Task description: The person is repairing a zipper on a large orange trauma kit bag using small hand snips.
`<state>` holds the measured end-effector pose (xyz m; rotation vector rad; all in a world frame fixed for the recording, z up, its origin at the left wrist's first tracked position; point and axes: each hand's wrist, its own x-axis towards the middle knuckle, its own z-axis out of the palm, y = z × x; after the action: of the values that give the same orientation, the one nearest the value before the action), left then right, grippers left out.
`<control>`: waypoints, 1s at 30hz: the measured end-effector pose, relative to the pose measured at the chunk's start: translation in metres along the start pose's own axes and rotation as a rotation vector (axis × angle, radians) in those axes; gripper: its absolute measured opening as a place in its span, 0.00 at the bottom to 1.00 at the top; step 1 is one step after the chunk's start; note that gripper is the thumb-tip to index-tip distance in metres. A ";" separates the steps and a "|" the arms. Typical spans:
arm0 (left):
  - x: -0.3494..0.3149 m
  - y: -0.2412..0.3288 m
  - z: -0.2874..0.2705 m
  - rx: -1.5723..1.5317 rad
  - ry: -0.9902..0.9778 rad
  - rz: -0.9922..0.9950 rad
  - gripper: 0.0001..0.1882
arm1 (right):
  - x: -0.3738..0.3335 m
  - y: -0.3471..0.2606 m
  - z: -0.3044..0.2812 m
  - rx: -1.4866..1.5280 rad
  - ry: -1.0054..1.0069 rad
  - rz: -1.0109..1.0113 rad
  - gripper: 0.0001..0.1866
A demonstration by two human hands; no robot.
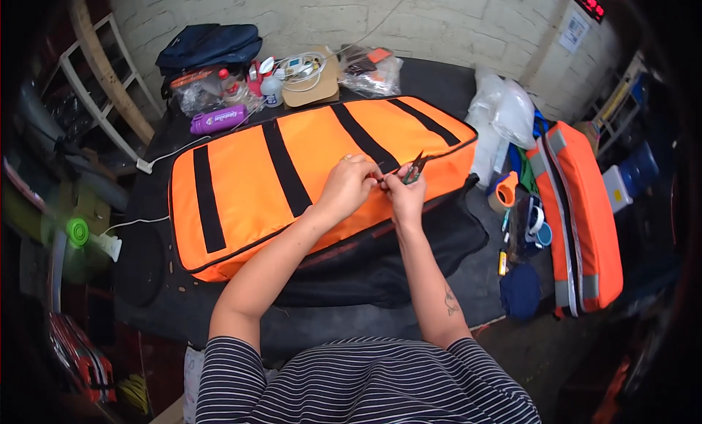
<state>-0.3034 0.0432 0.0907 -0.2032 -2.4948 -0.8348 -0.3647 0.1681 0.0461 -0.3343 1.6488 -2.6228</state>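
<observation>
Left hand pinches, hold unclear, while right hand grips scissors where the bag faces the table's front edge

Whatever lies at the fingertips of the left hand is too small to tell, and the right hand hides part of the snips. The left forearm covers a stretch of the bag's near edge; the bag hides part of the black cloth. The fan is blurred, the wall sheet's print illegible, and the lower edge cuts off the shirt.
</observation>
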 end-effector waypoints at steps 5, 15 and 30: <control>-0.010 0.011 -0.002 0.067 0.085 0.038 0.07 | -0.014 -0.004 0.005 0.158 0.138 -0.094 0.14; -0.044 0.054 -0.020 -0.032 -0.177 0.013 0.06 | -0.097 -0.042 -0.011 0.198 0.182 -0.066 0.17; -0.069 0.060 -0.009 -0.607 -0.063 -0.347 0.05 | -0.110 -0.080 -0.044 -0.233 -0.017 0.054 0.09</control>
<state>-0.2226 0.0872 0.0940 0.0069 -2.2908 -1.7427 -0.2588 0.2567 0.0809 -0.3110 1.9327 -2.3867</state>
